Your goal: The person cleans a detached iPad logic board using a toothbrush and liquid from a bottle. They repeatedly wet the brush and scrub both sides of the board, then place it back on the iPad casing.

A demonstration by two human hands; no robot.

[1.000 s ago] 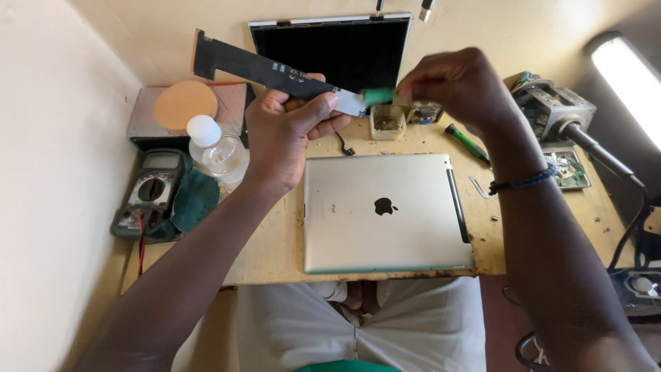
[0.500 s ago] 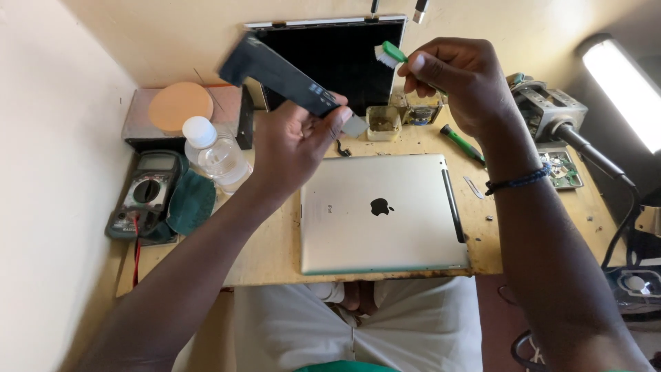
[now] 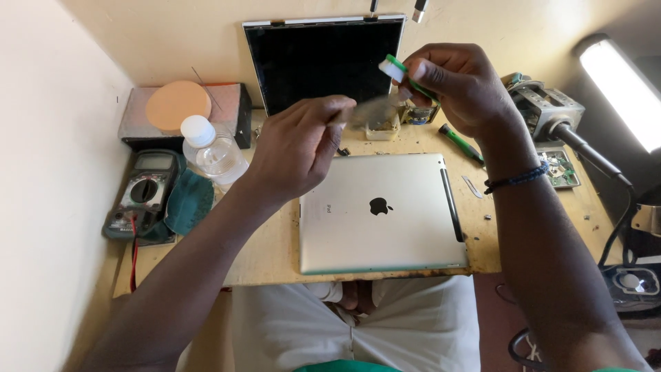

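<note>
lowest in the frame, white-trousered lap showing below the edge of the pale wooden bench (image 3: 275,255). at centre, flat on that bench: a silver rectangular tablet (image 3: 382,212), back side up, a dark strip along its right edge. just right of it, a small pale metal pry blade (image 3: 472,186) and a few specks.

at left middle, a grey-and-black multimeter (image 3: 138,195) with a red lead, a folded teal cloth (image 3: 187,201) touching it, and a clear plastic bottle with a white cap (image 3: 212,151) just beyond.

above the tablet, left hand (image 3: 299,148) raised off the bench, fingers curled closed around a thin flat piece (image 3: 368,110), too blurred to tell its kind. right hand (image 3: 458,86) at upper centre-right, a dark bead bracelet at the wrist, thumb and forefinger pinched on a small green-and-white tool tip (image 3: 396,67), remaining fingers folded in. both held in the air, close together, near the blurred piece.

behind the hands, a small cream tray (image 3: 382,129) and a green-handled screwdriver (image 3: 460,142) on the bench. at right, a green circuit board (image 3: 564,169) and a grey metal device (image 3: 544,110).

farthest back, a black glass screen panel (image 3: 317,62) propped upright against the cream wall; at upper left, an orange round pad (image 3: 177,105) atop a grey box; at upper right, a lit tube lamp (image 3: 620,89).
</note>
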